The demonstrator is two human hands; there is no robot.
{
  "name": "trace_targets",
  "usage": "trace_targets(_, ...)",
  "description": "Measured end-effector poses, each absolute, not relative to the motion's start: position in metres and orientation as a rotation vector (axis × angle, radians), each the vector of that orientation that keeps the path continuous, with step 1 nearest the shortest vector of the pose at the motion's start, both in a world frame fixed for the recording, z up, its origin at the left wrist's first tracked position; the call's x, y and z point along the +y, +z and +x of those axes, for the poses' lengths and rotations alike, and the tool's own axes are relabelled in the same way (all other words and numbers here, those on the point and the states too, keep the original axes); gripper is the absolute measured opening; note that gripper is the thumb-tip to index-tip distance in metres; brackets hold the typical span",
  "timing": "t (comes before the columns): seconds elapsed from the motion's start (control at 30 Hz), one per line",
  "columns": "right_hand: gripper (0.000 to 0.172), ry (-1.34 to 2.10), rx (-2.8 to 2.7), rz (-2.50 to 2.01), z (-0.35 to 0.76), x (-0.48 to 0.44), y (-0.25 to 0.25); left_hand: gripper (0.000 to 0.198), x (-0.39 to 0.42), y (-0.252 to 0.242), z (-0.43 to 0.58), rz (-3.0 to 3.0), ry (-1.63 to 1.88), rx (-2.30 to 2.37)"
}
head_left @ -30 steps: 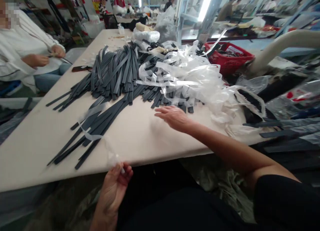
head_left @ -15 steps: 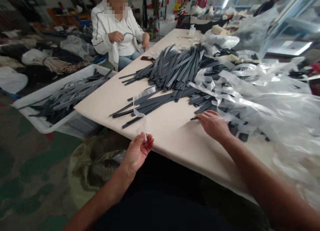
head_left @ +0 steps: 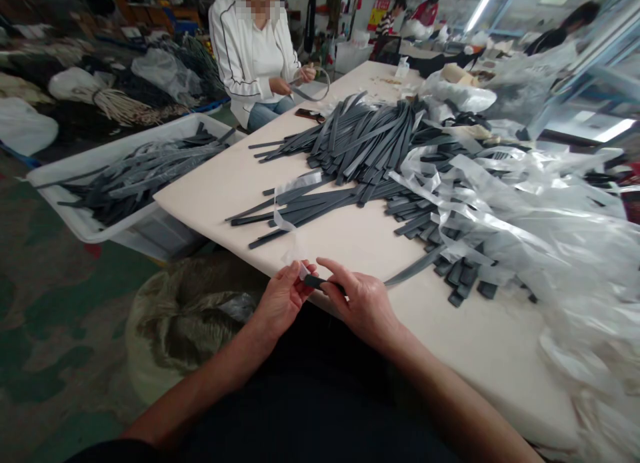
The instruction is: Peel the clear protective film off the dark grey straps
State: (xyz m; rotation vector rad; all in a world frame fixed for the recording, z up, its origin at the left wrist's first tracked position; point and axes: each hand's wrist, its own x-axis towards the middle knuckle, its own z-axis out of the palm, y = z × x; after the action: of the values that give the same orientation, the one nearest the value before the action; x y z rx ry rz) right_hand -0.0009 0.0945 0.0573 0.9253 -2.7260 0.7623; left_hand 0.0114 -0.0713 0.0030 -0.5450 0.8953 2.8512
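Note:
My left hand [head_left: 281,301] is closed in a pinch on the end of a narrow clear plastic sleeve [head_left: 284,223], near the table's front edge. The sleeve trails from my fingers back over the grey straps on the table. Close beside it, my right hand [head_left: 369,307] grips a dark grey strap [head_left: 414,268] near its tip, index finger stretched out. The strap's tip meets the sleeve's end at my left fingertips; whether it is inside the sleeve I cannot tell. The strap's other end runs right toward the pile of grey straps [head_left: 367,139].
A heap of clear plastic [head_left: 550,229] covers the table's right side. Left of the table stands a white bin [head_left: 100,233] of straps in plastic. A sack [head_left: 185,329] lies below the edge. Across the table sits a co-worker [head_left: 255,56] holding a curved strap.
My right hand has come from the pile on the right to my left hand, bringing a grey strap along. My left hand still pinches the plastic sleeve. The co-worker's hands have shifted.

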Motion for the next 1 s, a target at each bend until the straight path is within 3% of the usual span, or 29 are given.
trace_targets(0.3, 0.038, 0.620, -2.752, 0.805, -0.001, 0.075, 0.044, 0.032, -0.060, -0.002, 0.022, -0.550, 2.786, 0.942)
trace_targets(0.47, 0.050, 0.664, -2.830, 0.872, 0.004, 0.103, 0.054, 0.037, -0.067, 0.006, 0.020, -0.595, 2.813, 1.063)
trace_targets(0.53, 0.042, 0.645, -2.865, 0.852, 0.005, 0.128, 0.056, 0.040, -0.076, 0.007, 0.014, -0.715, 2.847, 1.079)
trace_targets(0.63, 0.010, 0.585, -2.865, 0.800, -0.002, 0.151, 0.051, 0.044, -0.081, 0.003, 0.002, -0.756, 2.883, 1.103)
trace_targets(0.83, 0.014, 0.571, -2.729, 0.876, -0.025, 0.111, 0.047, 0.043, -0.056, 0.003, -0.004, -0.604, 2.832, 1.128)
trace_targets(1.0, 0.006, 0.753, -2.770, 0.932, -0.023, 0.098, 0.066, 0.033, -0.100, 0.034, -0.021, -0.668, 3.063, 1.138)
